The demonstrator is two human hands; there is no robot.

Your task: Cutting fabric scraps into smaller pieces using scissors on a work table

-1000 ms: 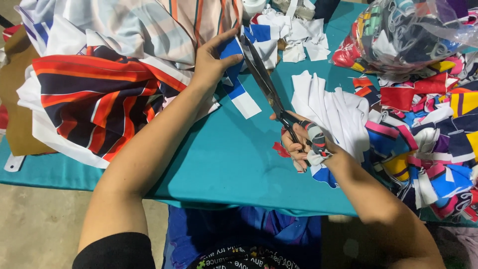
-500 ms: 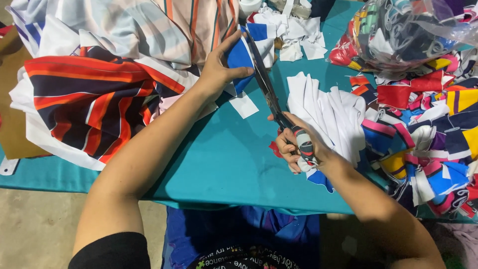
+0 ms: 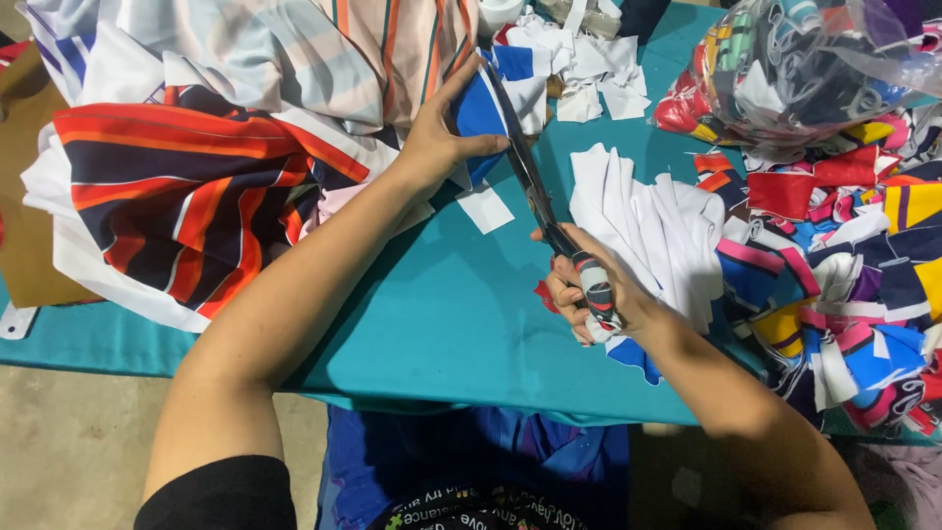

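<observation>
Your right hand (image 3: 589,290) is curled tight around the taped handles of long metal scissors (image 3: 538,196), a few cloth scraps tucked under its fingers, low over the teal-covered worktop (image 3: 442,324). The blades lie nearly closed, their long axis running away from you and slightly left. There your left hand (image 3: 442,142) pinches a soft blue-and-white fabric piece (image 3: 481,113) between thumb and fingers, touching the blade tips.

Teal table cover (image 3: 432,324), blue-and-white fabric piece (image 3: 481,113), striped cloth (image 3: 177,196) (orange, navy, white).
</observation>
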